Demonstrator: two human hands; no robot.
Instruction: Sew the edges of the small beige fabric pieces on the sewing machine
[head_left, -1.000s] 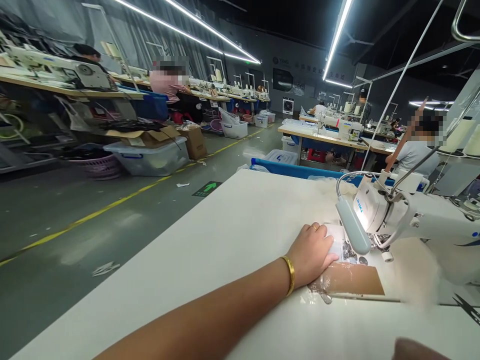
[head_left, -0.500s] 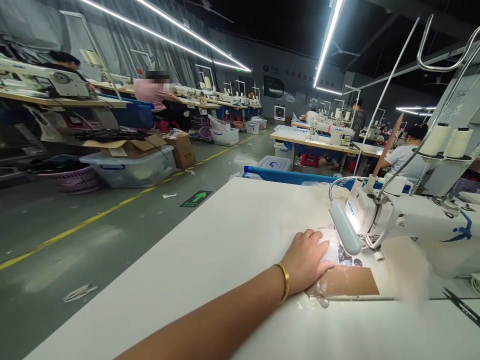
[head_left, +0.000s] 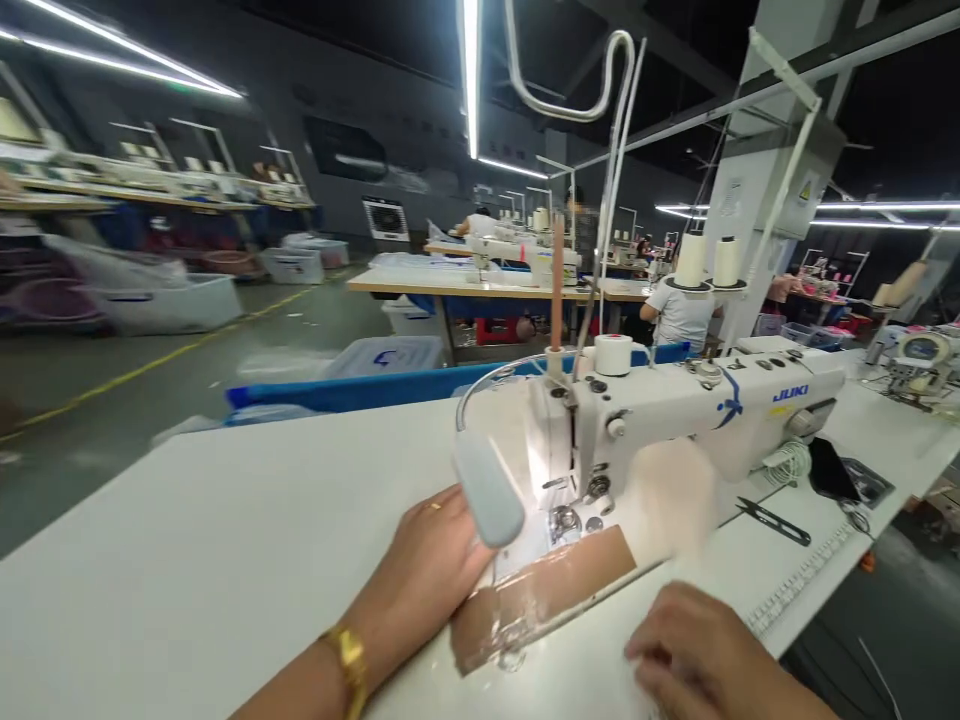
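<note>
My left hand, with a ring and a gold bracelet, lies flat on the machine bed left of the needle area. Its fingertips are partly hidden behind the grey lamp head of the white sewing machine. Thin whitish material lies by the fingers, close to the presser foot. Just in front of the foot is a brown strip under clear tape, and the left hand's thumb side is near it. My right hand is above the table's front part, fingers curled and blurred by motion; no held thing shows.
Black thread snips, a dark phone and a printed ruler scale are on the right of the white tabletop. Behind the table runs a blue cloth trough. A co-worker in white sits beyond the machine.
The view has swung right, bringing the machine's right end, phone and ruler scale into sight. My right hand has come into view at the lower right. My left hand stays by the needle area.
</note>
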